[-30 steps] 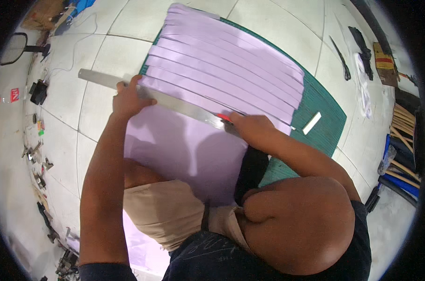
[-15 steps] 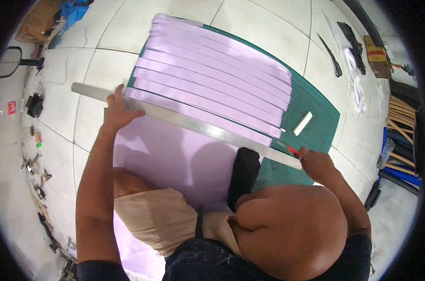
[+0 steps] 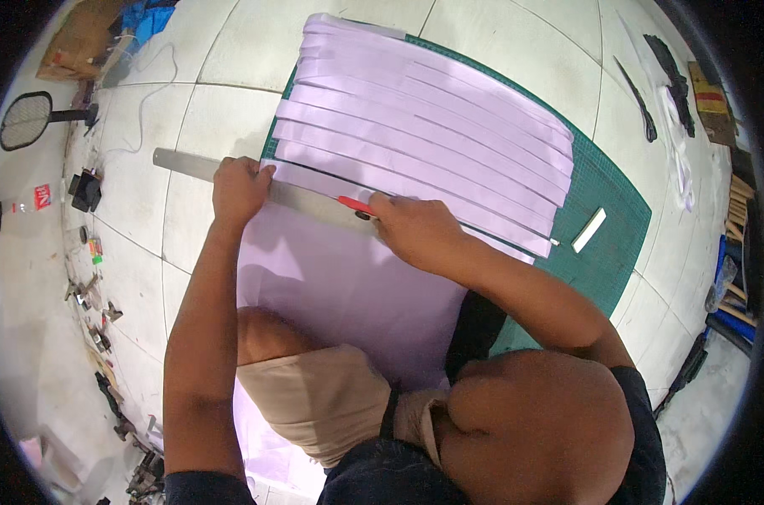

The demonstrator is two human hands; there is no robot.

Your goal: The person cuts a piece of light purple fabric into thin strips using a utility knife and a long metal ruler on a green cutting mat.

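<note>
My right hand (image 3: 415,231) is closed round a red cutter knife (image 3: 356,204), its tip at the upper edge of a long metal ruler (image 3: 302,202). My left hand (image 3: 241,192) presses the ruler down near its left end, fingers bunched and bent. The ruler lies across a lilac sheet (image 3: 340,269), and my right forearm hides its right part. Beyond it, several lilac strips (image 3: 424,118) lie side by side on a green cutting mat (image 3: 601,185). A small white block (image 3: 589,230) rests on the mat to the right.
My knees and a dark-covered foot (image 3: 476,328) are on and beside the sheet. Scissors (image 3: 638,99) lie on the tiled floor at far right, near black fabric (image 3: 670,76). A racket-shaped swatter (image 3: 41,118) and small items line the left wall.
My right hand has moved left along the ruler with the cutter knife, from its right end to near its middle. My left hand's fingers have drawn together. The view has shifted slightly.
</note>
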